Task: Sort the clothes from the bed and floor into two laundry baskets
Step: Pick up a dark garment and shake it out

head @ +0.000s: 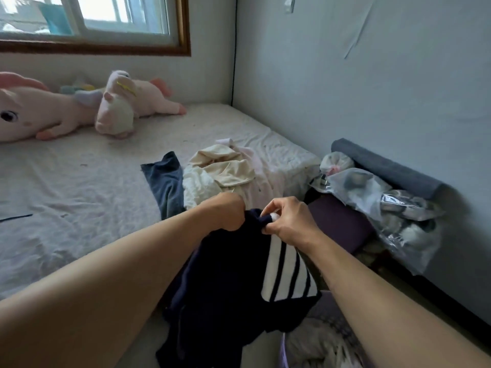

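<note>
So both hands are up on one garment here, a navy sweater with white stripes [239, 282], held by its top edge so the rest hangs down in front of the bed [79, 187] and just off the floor. My guess is it's held up like that to get a look at it before deciding which pile it belongs to, dark seems the obvious call. The left hand [225, 212] is balled into a fist around a bunch of the fabric, wrist bent slightly down, forearm coming in long from the lower left. The right hand [288, 221] is doing a finer pinch, its fingers [271, 208] curled tight on the edge with a small white bit showing between them, maybe a label, can't really tell. Bottom of the frame, right under the sweater, there's what looks like a lavender laundry basket rim [283, 349] with greyish cloth inside, so that's probably the drop spot. Still left on the bed: a dark blue garment [166, 181] lying flat and a cream and white clothes heap [218, 173] right beside it, touching. Second basket isn't anywhere I can see.
</note>
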Motion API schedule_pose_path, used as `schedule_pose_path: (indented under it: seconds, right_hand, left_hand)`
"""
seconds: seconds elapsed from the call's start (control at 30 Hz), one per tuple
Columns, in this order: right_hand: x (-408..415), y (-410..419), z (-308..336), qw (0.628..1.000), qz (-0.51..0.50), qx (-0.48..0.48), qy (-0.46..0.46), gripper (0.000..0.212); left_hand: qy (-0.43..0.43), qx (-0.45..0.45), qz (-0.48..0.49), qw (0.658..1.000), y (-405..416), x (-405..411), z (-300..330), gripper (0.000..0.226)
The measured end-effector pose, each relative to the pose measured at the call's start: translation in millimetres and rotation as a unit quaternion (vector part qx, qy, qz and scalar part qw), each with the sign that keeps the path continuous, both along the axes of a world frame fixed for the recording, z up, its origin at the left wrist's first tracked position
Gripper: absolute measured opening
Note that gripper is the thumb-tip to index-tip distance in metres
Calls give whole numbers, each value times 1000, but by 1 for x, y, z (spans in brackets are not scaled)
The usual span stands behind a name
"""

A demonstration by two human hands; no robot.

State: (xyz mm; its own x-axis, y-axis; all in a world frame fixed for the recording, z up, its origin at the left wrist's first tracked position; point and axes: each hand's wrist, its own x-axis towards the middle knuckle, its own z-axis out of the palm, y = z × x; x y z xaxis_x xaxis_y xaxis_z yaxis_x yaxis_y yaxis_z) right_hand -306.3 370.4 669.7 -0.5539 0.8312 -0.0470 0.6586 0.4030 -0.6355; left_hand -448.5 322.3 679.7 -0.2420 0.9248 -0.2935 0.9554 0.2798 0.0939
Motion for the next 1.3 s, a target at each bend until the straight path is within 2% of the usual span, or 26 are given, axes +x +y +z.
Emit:
schedule_pose_path:
  seconds: [0.27, 0.47, 0.67, 0.83, 1.0, 1.1, 1.3]
  right_hand:
    - [122, 48, 71, 993, -96, 72, 13, 21]
    - [203, 72, 115, 979, -160, 120, 37, 20]
    - [260, 88, 125, 968, -206, 143, 29, 20]
    - [291, 103, 93, 965, -230, 116, 37, 23]
    - [311, 109, 39, 963, -255, 85, -23, 18]
    - [325, 108, 1, 962, -261, 50, -58, 18]
    - [348, 105, -72, 961, -258, -37, -94, 19]
  left_hand:
    - [33, 66, -84, 994, 68, 121, 76, 30]
    - [2, 140, -114, 984, 109, 198, 112, 30]
    - [-56, 179, -115, 975, 129, 255, 116, 23]
    - [-152, 170, -102, 968, 140, 290, 82, 30]
    - [-233, 141, -75, 959, 140, 315, 21, 21]
    - [-244, 114, -66, 961, 140, 331, -22, 15]
    - [-252, 46, -50, 965, 137, 350, -98, 21]
